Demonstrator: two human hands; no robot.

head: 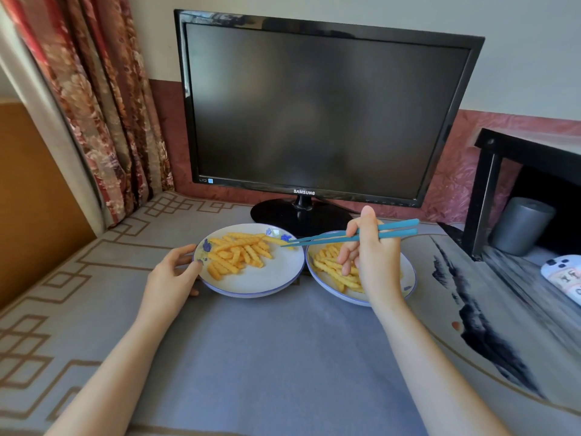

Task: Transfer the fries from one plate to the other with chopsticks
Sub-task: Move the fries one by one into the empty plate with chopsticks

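Two white plates with blue rims sit side by side on the table. The left plate [267, 278] carries a pile of crinkle fries [237, 253]. The right plate [408, 278] holds more fries [330, 267], partly hidden by my right hand [371, 250]. That hand grips a pair of teal chopsticks [317, 239]; their tips reach over the left plate's right rim, pinching or touching a single fry [273, 240] there. My left hand [176, 272] holds the left plate's left edge, thumb on the rim.
A black monitor [323, 111] stands right behind the plates, its round base [283, 215] touching them. A curtain [103, 105] hangs at left. At right is a black shelf [490, 190] with a grey cylinder [522, 225] and a white device [562, 275].
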